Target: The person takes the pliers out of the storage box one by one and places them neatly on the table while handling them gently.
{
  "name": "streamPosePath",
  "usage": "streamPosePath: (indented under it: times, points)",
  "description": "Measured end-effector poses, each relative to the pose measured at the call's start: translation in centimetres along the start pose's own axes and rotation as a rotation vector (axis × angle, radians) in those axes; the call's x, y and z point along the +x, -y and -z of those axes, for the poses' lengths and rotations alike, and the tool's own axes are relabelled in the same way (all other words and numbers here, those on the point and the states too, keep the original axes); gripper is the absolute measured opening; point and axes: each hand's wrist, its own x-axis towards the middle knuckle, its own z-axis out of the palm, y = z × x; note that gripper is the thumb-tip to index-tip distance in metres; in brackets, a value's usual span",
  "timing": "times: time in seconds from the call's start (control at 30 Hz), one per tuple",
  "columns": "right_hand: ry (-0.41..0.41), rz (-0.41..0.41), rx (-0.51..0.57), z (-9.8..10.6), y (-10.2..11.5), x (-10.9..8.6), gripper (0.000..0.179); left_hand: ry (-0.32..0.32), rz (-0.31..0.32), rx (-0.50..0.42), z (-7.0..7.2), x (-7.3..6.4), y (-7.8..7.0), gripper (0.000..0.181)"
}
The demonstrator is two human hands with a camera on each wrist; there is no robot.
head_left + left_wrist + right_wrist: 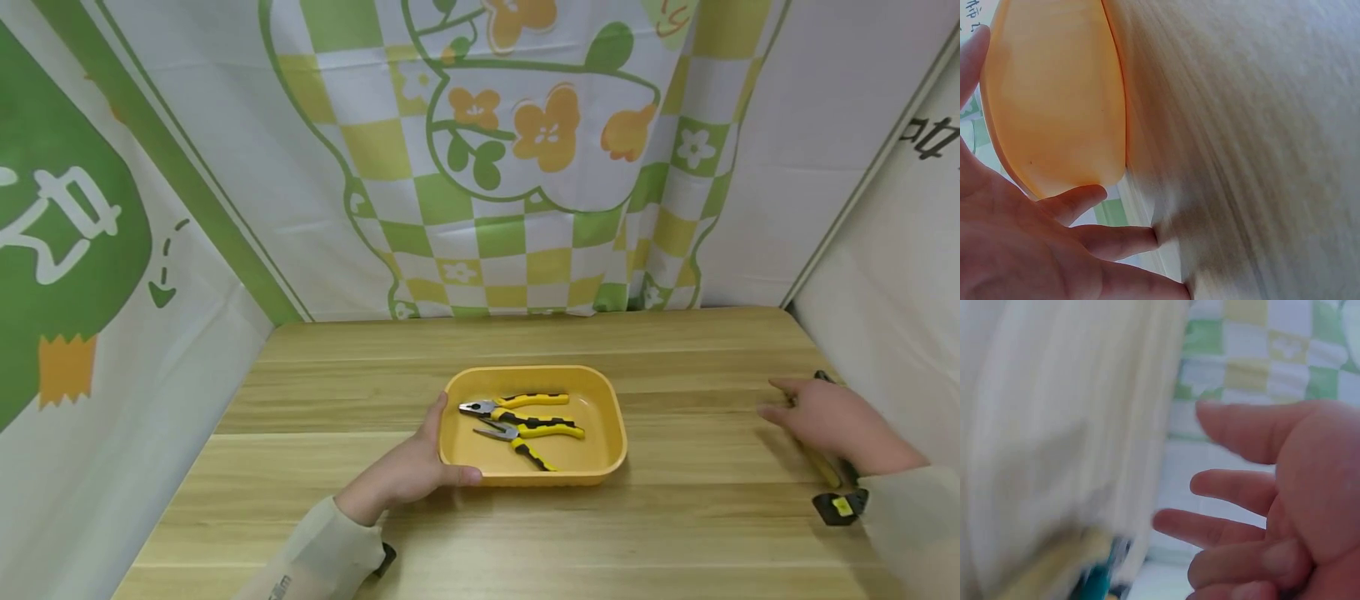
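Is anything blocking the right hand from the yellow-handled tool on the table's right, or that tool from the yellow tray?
Nothing visible stands between the right hand and the tool, though the hand partly hides it. Toward the yellow tray, I see only the tray's raised right wall in the way.

The wooden bench carries a yellow tray between its side edges, a part-hidden tool by the right one.

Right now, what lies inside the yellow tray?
Blunt-nosed pliers and pointed pliers, both with yellow and black handles, lie inside the tray. Its floor directly beneath them is covered.
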Motion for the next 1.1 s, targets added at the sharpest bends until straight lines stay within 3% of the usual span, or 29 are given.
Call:
streamPosePath:
  times: [0.13,0.37,0.47,0.67,0.8,0.9,1.1]
  points:
    - [0.017,-0.025,0.131,0.8,3.0,0.8,0.08,-0.001,0.001,0.001,0.0,0.0,0.0,0.132]
    - [0.068,-0.021,0.259,2.6,7.4,2.2,0.086,-0.002,0.002,-0.002,0.0,0.0,0.0,0.132]
    - [0.119,-0.032,0.384,3.3,8.8,2.8,0.085,-0.004,-0.004,-0.007,0.0,0.0,0.0,0.132]
    - [0.306,-0.046,0.746,4.5,11.9,4.1,0.078,0.002,0.003,-0.022,0.1,-0.1,-0.2,0.133]
    - [0.452,-0.046,0.876,5.0,14.8,5.0,0.089,0.004,0.006,-0.022,0.2,-0.2,-0.3,0.133]
    - [0.529,-0.049,0.878,5.0,16.8,5.7,0.094,0.004,0.006,-0.022,0.2,-0.2,-0.3,0.133]
    - [0.581,-0.087,0.734,3.9,19.9,7.3,0.09,-0.002,0.001,-0.012,0.1,-0.1,-0.2,0.132]
